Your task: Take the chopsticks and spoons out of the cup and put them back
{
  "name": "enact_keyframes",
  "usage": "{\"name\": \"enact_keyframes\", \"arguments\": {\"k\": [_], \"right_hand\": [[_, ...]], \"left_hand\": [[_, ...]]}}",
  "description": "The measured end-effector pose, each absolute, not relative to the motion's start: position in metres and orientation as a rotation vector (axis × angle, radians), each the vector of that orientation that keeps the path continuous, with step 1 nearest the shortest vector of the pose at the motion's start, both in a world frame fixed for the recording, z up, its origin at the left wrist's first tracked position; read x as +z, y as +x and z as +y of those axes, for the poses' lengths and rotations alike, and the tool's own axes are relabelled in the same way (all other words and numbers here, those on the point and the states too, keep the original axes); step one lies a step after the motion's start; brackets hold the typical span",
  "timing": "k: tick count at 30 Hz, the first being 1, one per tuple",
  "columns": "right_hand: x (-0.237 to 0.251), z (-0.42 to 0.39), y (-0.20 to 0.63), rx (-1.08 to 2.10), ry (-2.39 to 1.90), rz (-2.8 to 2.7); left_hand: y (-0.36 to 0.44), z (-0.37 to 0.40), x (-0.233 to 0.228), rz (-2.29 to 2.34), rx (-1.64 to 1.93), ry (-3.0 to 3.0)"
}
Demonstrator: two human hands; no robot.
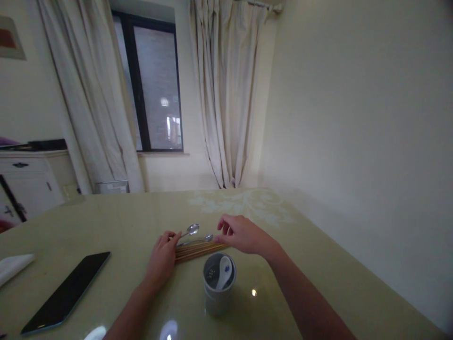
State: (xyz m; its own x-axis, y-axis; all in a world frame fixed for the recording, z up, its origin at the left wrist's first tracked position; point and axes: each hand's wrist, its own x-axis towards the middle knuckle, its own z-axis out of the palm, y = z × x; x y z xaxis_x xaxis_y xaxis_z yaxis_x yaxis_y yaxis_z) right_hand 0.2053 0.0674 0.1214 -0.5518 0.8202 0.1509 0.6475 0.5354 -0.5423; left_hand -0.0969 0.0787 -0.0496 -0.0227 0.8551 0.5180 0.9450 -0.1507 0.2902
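Observation:
My left hand [163,255] is closed on the handle of a metal spoon [193,229], whose shiny bowl points right. Just below it, a second, smaller metal spoon [209,237] lies along a bundle of wooden chopsticks [194,252] on the table. At the right end of the chopsticks is my right hand [240,232], its fingers curled but apart from the thumb, with nothing visible between them. Whether its thumb touches the chopsticks, I cannot tell. Nearer to me stands a grey cylindrical holder [218,298] with a white ceramic spoon [225,270] leaning inside.
The glossy pale green table [134,215] reaches the wall on the right. A black tablet [69,290] lies at the left, beside a white object [14,267] at the frame's edge. Behind the table are curtains [230,94], a window and a white cabinet [31,179].

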Motion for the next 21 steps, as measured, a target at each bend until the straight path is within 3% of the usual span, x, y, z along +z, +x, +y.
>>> {"name": "enact_keyframes", "arguments": {"k": [9, 21], "right_hand": [[0.131, 0.046, 0.208, 0.355, -1.371, -2.696], [0.128, 0.045, 0.201, 0.367, -1.312, -2.782]], "left_hand": [[-0.091, 0.076, -0.040, -2.069, -0.814, -2.217], [-0.091, 0.074, -0.037, -2.031, -0.560, -2.234]]}}
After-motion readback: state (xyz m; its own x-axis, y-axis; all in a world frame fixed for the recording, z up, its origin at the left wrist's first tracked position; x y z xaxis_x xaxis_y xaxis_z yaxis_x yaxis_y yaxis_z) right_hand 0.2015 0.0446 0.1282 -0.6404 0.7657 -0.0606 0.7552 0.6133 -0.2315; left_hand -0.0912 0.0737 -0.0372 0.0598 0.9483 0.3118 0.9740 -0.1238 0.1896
